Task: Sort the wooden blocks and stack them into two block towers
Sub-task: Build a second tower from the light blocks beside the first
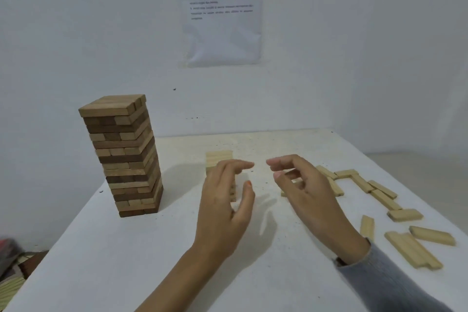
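Observation:
A tall tower of dark and mid-brown blocks (126, 157) stands at the left of the white table (126, 261). A short tower of pale blocks (219, 158) rises in the middle, mostly hidden behind my left hand (225, 200). That hand hovers in front of the short tower, fingers loosely bent, holding nothing. My right hand (301, 185) floats just right of it, fingers relaxed and empty, with a pale block partly hidden beneath it. Several loose pale blocks (379, 192) lie scattered at the right.
A printed paper sheet (222, 10) hangs on the white wall behind the table. More pale blocks (415, 248) lie near the table's right edge. Dark cloth and patterned items (12, 268) sit below the table's left edge.

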The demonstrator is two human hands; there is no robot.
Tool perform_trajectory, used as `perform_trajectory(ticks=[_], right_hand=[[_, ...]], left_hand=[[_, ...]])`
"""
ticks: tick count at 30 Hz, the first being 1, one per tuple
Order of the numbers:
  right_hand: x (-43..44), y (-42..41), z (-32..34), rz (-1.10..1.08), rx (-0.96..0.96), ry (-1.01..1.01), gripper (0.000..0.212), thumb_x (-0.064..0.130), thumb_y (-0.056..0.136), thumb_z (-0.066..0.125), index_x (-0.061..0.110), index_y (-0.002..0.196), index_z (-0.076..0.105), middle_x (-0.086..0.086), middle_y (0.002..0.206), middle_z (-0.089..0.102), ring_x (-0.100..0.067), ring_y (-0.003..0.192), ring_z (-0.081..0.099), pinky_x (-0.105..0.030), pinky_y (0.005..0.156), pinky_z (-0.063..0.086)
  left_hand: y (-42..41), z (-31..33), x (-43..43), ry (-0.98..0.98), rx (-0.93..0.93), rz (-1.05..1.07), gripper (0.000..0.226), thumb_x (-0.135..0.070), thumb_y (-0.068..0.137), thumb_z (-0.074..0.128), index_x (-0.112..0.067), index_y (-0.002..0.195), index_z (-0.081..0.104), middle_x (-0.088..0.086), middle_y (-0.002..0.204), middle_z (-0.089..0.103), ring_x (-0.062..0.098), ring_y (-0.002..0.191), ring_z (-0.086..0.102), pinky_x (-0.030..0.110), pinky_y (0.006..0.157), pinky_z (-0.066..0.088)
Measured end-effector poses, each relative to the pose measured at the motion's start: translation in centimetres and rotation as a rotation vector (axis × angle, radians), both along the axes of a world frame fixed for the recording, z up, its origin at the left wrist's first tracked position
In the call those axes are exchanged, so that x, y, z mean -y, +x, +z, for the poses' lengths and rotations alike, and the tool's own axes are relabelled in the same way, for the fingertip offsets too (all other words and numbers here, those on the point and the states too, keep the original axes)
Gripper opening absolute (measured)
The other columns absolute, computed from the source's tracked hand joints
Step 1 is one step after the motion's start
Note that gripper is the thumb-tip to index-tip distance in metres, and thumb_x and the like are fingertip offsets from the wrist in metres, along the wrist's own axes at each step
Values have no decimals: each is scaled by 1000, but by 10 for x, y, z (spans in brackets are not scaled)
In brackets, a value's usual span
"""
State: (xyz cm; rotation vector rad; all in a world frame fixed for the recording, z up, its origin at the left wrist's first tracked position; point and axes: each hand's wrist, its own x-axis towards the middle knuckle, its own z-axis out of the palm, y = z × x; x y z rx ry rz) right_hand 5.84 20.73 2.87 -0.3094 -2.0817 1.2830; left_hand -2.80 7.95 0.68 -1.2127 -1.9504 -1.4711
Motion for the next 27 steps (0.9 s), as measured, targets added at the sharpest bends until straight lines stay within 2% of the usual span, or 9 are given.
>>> perform_trajectory(ticks=[5,8,12,14,16,19,22,24,27], right_hand=[[-36,48,-11,-127,21,20,26,1,89,61,23,81,70,16,84,71,1,79,62,-7,66,43],[-60,69,-18,-218,103,36,24,3,86,66,26,79,72,14,84,71,-1,78,63,-15,68,45],[-87,95,-30,-311,317,140,14,29,82,74,38,92,69,19,98,65,1,94,55,-13,78,40],[-96,105,-34,-334,484,252,31,49,77,74,42,104,62,22,107,56,-4,104,50,-25,91,42],[-99,110,-36,-347,671,363,56,65,74,67,41,123,55,19,115,47,-8,114,41,-32,98,36],[-98,114,-37,-370,789,484,69,75,73,57,37,131,53,14,117,41,-12,116,32,-30,91,26],[-96,116,-39,-370,753,479,61,75,70,59,41,120,55,16,113,40,-10,111,30,-29,85,20],[-94,118,-40,-357,682,416,54,69,68,68,40,110,52,19,111,42,-8,109,31,-28,82,22],[-89,119,-40,-315,540,251,49,48,67,83,33,100,50,22,103,47,-6,101,39,-23,76,30]], left_hand=[[29,-4,-32,-202,26,-140,23,-31,87,46,-26,105,61,-20,102,57,0,104,49,14,85,37],[37,-5,-52,-309,56,-190,16,-24,90,54,-25,105,61,-18,105,59,-1,103,48,14,85,37],[47,-10,-77,-432,105,-159,23,-30,92,58,-22,113,60,-10,113,58,6,108,48,27,95,39],[51,-12,-87,-518,153,-135,32,-35,92,57,-20,120,57,-6,119,55,13,114,46,29,98,38],[53,-16,-94,-651,155,-91,43,-42,92,56,-19,128,53,-2,126,49,17,120,41,29,100,35],[56,-23,-101,-786,115,-3,49,-52,91,53,-18,127,53,2,128,43,20,121,36,28,98,32],[59,-25,-103,-751,174,-10,47,-50,88,58,-21,124,52,0,123,40,19,121,34,27,97,29],[61,-24,-103,-652,253,-82,44,-42,84,67,-24,120,49,-3,116,43,16,116,39,28,98,34],[64,-22,-101,-485,370,-232,37,-22,83,72,-23,110,48,-7,98,56,8,94,55,18,80,45]])
